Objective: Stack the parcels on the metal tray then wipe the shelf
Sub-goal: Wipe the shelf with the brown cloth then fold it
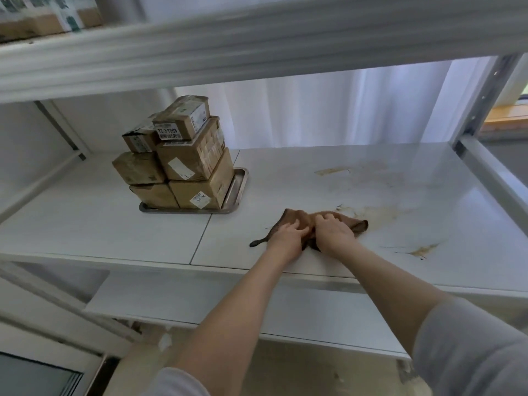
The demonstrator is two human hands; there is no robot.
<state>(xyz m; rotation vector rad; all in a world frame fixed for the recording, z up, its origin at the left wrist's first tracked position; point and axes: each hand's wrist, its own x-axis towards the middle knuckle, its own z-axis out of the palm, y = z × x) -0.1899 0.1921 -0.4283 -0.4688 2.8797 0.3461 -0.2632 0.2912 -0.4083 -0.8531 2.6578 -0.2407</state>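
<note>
Wiping step: left hand (288, 237) and right hand (333, 232) clutch cloth (297, 216) right of metal tray (239, 182) (stains (378, 215) farther right next).

A white metal shelving unit (100, 224) fills the view, with the front edge of its upper shelf (257, 47) blurred across the top. A grey upright post (483, 101) with holes stands at the right. Behind the unit hangs a pale pleated curtain (314, 110), glowing with soft daylight. An orange-brown wooden sill (505, 118) shows at far right, a plain white wall (25, 138) at left. Below are a lower shelf (228, 298), a worn beige floor (314, 367), and a white-framed glass panel (34, 375) at bottom left.
</note>
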